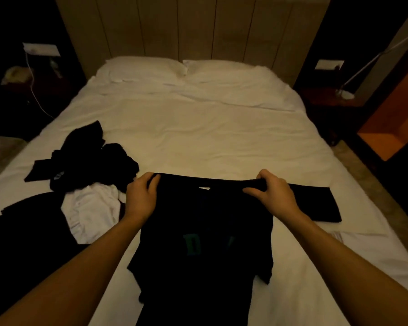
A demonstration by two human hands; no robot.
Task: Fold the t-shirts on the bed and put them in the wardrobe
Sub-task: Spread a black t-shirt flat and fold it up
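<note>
Item in hand: black t-shirt point(205, 231), spread on the bed point(198, 137) near its foot edge, teal lettering facing up, a small white label showing at the neckline
Left hand point(140, 198): fingers curled over the shirt's far edge at its left corner, pinching the cloth
Right hand point(272, 191): fingers curled over the same far edge towards the right, bunching the cloth in a grip
Sleeve: one black sleeve point(313, 203) lies flat on the sheet, sticking out beyond the right hand
Awaiting folding: crumpled black garments point(90, 158) in a heap to the left; a rumpled white garment point(92, 212) just beside the left hand; another dark piece point(26, 222) at the left edge, type unclear
Finished stock: no neatly folded shirt visible on the bed
Wardrobe: not clearly in view
Progress, as judged: early; the shirt in hand appears to be at its first fold or being straightened
Remaining: fold this shirt, fold the heap at left, carry all to the wardrobe
Background: two white pillows point(186, 69) against a panelled headboard point(193, 24)
</note>
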